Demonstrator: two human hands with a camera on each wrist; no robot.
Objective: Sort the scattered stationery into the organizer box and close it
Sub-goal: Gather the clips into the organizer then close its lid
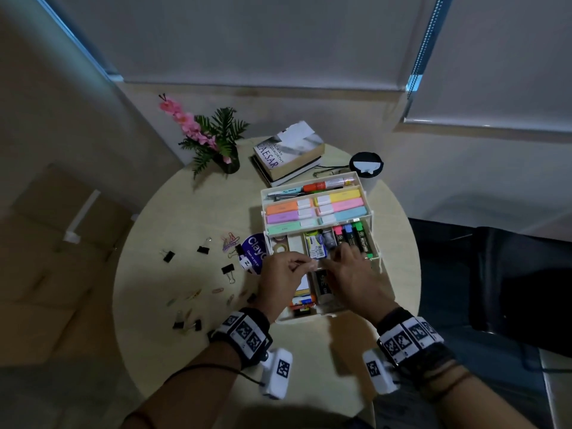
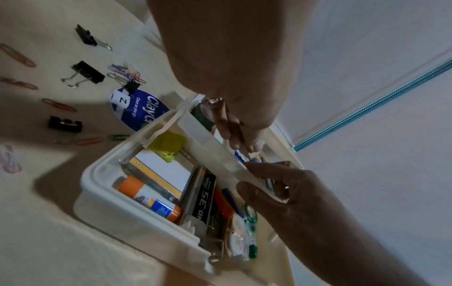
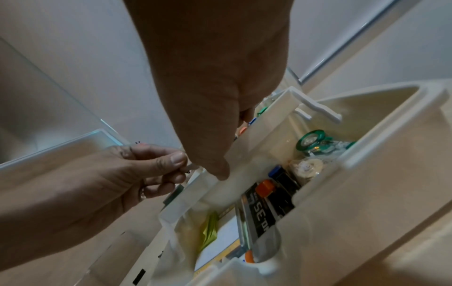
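Over the round table [image 1: 185, 351], from the head view: organizer box [image 1: 365, 199] standing open in tiers, highlighters up top, markers and erasers in the middle tray [image 1: 376, 253]. Left hand [image 1: 283, 278] and right hand [image 1: 356, 278] both meeting at that tray's near edge, fingers curled. Binder clips [image 1: 227, 269] and paper clips [image 1: 218, 290] lying loose on the left, well apart from the box.

From the left wrist: left fingers [image 2: 229, 125] pinching something small over the tray rim, too small to name; right fingers curled round the tray's front wall. Glue stick [image 2: 149, 197] already in the bottom compartment.

From the right wrist: same pinch; right thumb pressed on the rim.

Step in hand, by judgement: dropping a small item into the middle tray. Next: letting go, then gathering the clips; closing comes last.
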